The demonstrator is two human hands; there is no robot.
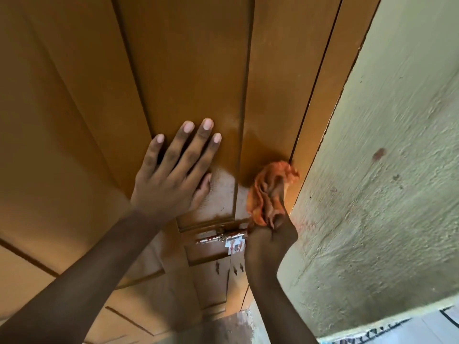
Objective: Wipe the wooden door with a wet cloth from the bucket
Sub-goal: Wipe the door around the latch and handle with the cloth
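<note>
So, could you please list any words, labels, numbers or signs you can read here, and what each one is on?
No text here can be read.
White tag by the door's metal latch: red marks only, too blurred to read.
Dark markings on the pale surface at the bottom right corner: too small and blurred to read.

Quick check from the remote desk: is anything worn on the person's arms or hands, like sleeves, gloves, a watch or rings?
Nothing worn shows. The left hand and right hand are bare, with no gloves, and no ring or watch is visible. Both forearms are bare down to the frame edge, with no sleeve in sight. The nails on the left hand are short and unpainted.
</note>
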